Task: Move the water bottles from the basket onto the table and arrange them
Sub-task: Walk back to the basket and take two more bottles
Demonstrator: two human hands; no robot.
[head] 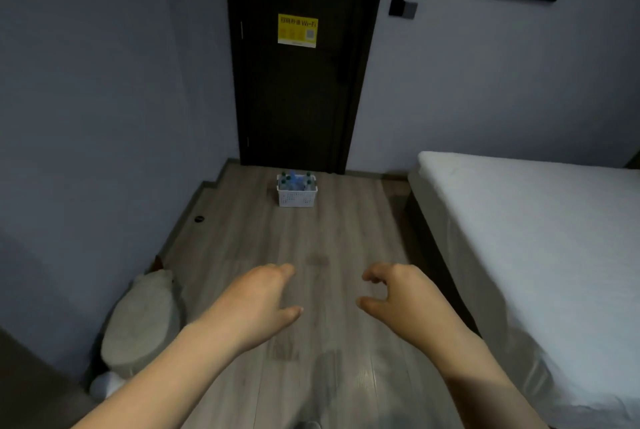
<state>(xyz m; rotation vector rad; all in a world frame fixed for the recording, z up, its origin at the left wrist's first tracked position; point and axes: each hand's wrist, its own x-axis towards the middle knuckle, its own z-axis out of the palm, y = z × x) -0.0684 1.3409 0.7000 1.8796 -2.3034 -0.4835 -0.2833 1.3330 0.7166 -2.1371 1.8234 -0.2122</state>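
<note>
Both empty, the left hand (258, 304) and right hand (403, 297) hang loosely curled; best approach the white basket (297, 194) squarely, since its water bottles (294, 180) look blurred, perhaps upright.

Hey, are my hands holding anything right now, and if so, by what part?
Nothing is held. The left hand and right hand hang loosely curled over the floor, well short of the basket by the door.
</note>
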